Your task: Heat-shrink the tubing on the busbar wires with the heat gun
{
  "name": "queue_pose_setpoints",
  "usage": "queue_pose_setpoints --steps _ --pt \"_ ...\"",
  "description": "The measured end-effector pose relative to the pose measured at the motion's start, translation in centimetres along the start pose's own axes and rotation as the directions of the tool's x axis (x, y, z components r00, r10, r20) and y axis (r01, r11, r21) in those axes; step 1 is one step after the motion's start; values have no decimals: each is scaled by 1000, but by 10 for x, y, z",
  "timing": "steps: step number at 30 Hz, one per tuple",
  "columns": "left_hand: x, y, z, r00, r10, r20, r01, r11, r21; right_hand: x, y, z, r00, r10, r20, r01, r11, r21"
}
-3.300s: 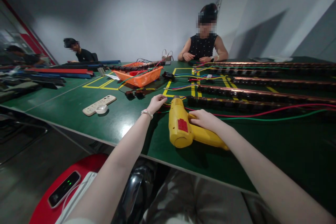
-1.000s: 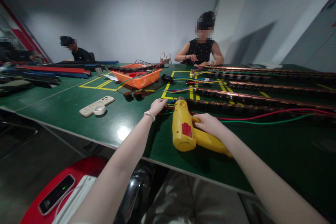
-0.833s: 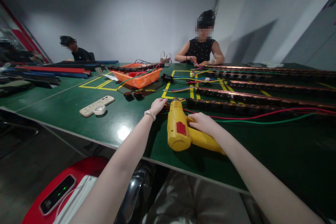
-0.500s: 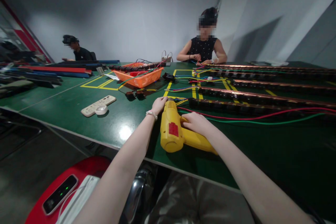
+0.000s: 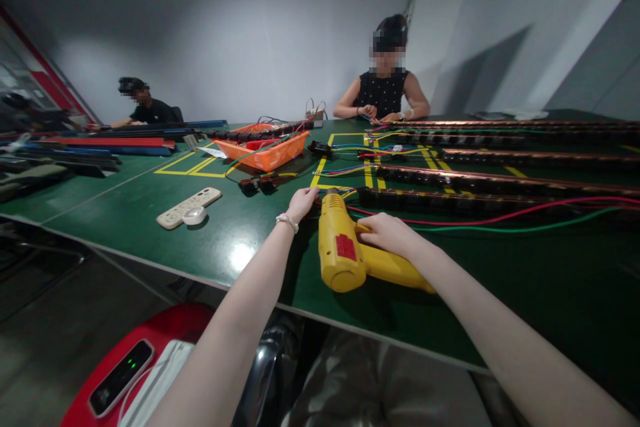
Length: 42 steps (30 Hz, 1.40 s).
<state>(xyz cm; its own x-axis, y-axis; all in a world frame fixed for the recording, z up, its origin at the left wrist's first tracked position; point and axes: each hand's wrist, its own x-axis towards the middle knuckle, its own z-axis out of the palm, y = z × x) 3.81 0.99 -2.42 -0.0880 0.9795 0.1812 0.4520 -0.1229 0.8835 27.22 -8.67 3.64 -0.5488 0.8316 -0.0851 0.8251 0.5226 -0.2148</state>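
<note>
A yellow heat gun with a red label lies on its side near the table's front edge, its nozzle facing away from me. My right hand is wrapped round its handle. Just left of the nozzle, my left hand is closed in a pinch at the ends of thin coloured wires. These wires come from the nearest long, dark strip, and the gun partly hides them. My left fingertips are small in view. A red wire and a green wire run off to the right.
More long copper-coloured strips lie across the right side. An orange basket with parts stands at centre back. A beige remote control and a small white round object lie at left. A co-worker sits opposite; another person sits far left.
The heat gun and my right hand have shifted a little to the right, away from my left hand. My left hand stays in nearly the same place.
</note>
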Motion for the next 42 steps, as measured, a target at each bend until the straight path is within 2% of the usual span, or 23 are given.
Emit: queue_pose_setpoints --steps 8,13,18,23,33,42 --pt "0 -1 -1 998 54 -34 -54 998 17 -20 35 -5 995 93 -46 -91 995 43" --pt "-3 3 -2 995 52 -88 -51 999 19 -20 39 -3 992 119 -50 -115 991 72" --pt "-6 6 -2 995 62 -77 -59 997 41 -19 38 -2 991 126 -46 -122 990 73" --pt "-4 5 0 994 35 -99 -29 998 58 -16 26 -2 992 122 -44 -121 992 29" --pt "-2 5 -1 998 15 -58 -13 999 45 9 -22 3 1000 14 -28 -16 998 -64" --pt "-6 10 -5 998 43 -53 -43 999 -1 12 -23 6 999 -28 -24 27 999 -46"
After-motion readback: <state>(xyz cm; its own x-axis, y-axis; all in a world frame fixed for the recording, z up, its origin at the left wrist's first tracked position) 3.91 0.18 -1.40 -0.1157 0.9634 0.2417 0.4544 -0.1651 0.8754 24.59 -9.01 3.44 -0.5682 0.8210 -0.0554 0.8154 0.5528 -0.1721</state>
